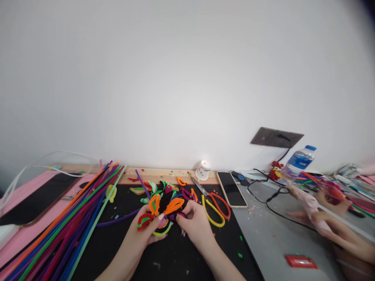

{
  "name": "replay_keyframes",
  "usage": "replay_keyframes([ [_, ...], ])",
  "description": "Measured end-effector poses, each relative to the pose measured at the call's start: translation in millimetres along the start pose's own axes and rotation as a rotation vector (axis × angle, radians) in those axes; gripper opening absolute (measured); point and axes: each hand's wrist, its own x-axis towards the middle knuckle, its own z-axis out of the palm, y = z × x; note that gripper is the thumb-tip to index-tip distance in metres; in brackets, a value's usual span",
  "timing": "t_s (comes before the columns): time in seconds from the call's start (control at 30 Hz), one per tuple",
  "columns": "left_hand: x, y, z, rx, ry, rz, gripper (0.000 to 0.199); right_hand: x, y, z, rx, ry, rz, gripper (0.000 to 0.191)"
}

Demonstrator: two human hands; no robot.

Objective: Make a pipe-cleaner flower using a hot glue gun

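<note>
Over the middle of the black mat (181, 259), you hold a multicoloured fuzzy-stem flower (165, 207) with orange, red, green and dark purple petals. Your left hand (146, 230) grips its left side, thumb on top and fingers curled beneath. Your right hand (197, 224) pinches at the dark petals on its right side between thumb and forefinger. More looped petals (145, 187) lie on the mat behind the flower. Scissors (208, 194) with yellow and orange handles lie at the mat's right part, a white phone (231, 189) across its right edge. Behind the mat stands a white paper cup (203, 171). A bundle of coloured stems (73, 218) slants along the mat's left side. Well right of the mat, another person's hands (340, 230) are at work.
</note>
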Motion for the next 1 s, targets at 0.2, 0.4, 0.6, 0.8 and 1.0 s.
replay_keyframes([
  [0.2, 3, -2, 0.1, 0.01, 0.003, 0.001, 0.036, -1, -1, 0, -0.038, -0.027, -0.01, 0.024],
  [0.4, 8, -5, -3.7, -0.007, 0.028, -0.003, 0.037, -1, 0, -3, -0.11, -0.141, 0.028, 0.017],
  [0.6, 7, -4, -4.4, -0.033, 0.011, 0.005, 0.033, -5, -5, -7, -0.392, -0.211, -0.104, 0.023],
  [0.8, 7, -6, -3.0, -0.055, -0.024, 0.05, 0.031, -10, -13, -5, -0.607, -0.169, -0.271, 0.025],
  [1.0, 7, -8, -4.0, -0.045, -0.038, 0.042, 0.03, -10, -10, -3, -0.744, -0.119, -0.382, 0.023],
])
